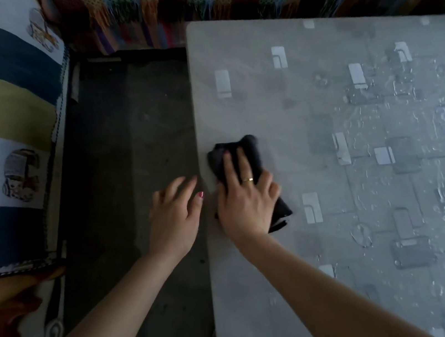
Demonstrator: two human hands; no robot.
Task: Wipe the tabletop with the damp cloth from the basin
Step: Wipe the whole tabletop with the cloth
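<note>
A grey surface (311,131) with a pattern of small light and dark squares, shiny and wet with drops and streaks toward the right side. A dark cloth (245,153) bunched up near the left edge, lying right on it, pressed flat under the right grip (245,199).

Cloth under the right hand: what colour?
Black, a crumpled black cloth pressed on the grey patterned tabletop; head view.

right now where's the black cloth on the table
In the head view the black cloth lies near the left edge of the tabletop, pressed flat under the right hand, with the left hand just beside it.
</note>
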